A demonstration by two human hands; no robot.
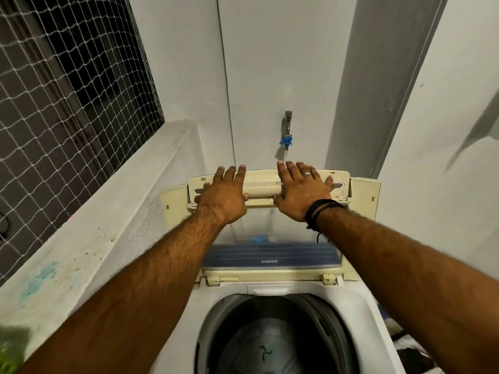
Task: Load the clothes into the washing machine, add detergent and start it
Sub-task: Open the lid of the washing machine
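Reaching forward over the washer (359,306), both arms stretch to the raised lid (260,184), which stands folded up against the rear wall (270,76). The left hand (224,194) lies flat on the lid's cream upper panel toward its left end, fingers straight and spread, their tips at the panel's top edge, the thumb pointing inward along the lower edge. The right hand (301,191) lies flat in the same way toward the right end, fingers straight, a ring (307,173) on one of them and dark bands (320,209) round the wrist. Neither hand curls round anything; both press with open palms, and they are apart, with a bare stretch of the ribbed panel between the two thumbs. Below the hands the lid's clear lower section hangs down to a blue strip (270,256) just above the hinge. Nearer the camera, under and between the forearms, the round drum (272,344) is open, with a grey agitator at its bottom; whether any clothes lie inside cannot be told. A tap (287,128) with a blue fitting sticks out of the wall just above the lid, between the two hands. A netted window (67,90) fills the left, above a pale ledge (94,225). A dark and white patterned heap (405,344) lies at the washer's right side.
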